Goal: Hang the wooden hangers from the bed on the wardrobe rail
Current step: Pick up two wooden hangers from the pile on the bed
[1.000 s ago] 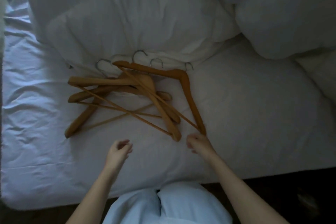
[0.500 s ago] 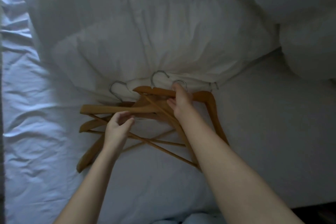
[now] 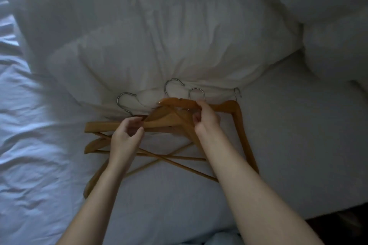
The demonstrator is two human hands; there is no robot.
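Several wooden hangers [image 3: 165, 123] with metal hooks lie in a crossed pile on the white bed sheet [image 3: 288, 135], their hooks [image 3: 173, 85] against a pillow. My right hand [image 3: 205, 119] pinches the neck of the topmost hanger [image 3: 177, 102], just below its hook. My left hand [image 3: 127, 135] hovers over the left part of the pile, fingers curled and apart, with its fingertips at a hanger's arm. The wardrobe rail is not in view.
A large white pillow [image 3: 169, 45] lies just behind the hangers. More white bedding [image 3: 328, 16] is bunched at the upper right. The bed's near edge and dark floor [image 3: 342, 223] show at the lower right. Crumpled sheet fills the left side.
Both hands have reached forward from the bed's near edge onto the pile. My right hand has closed on the top hanger's neck and my left hand has come up beside it.
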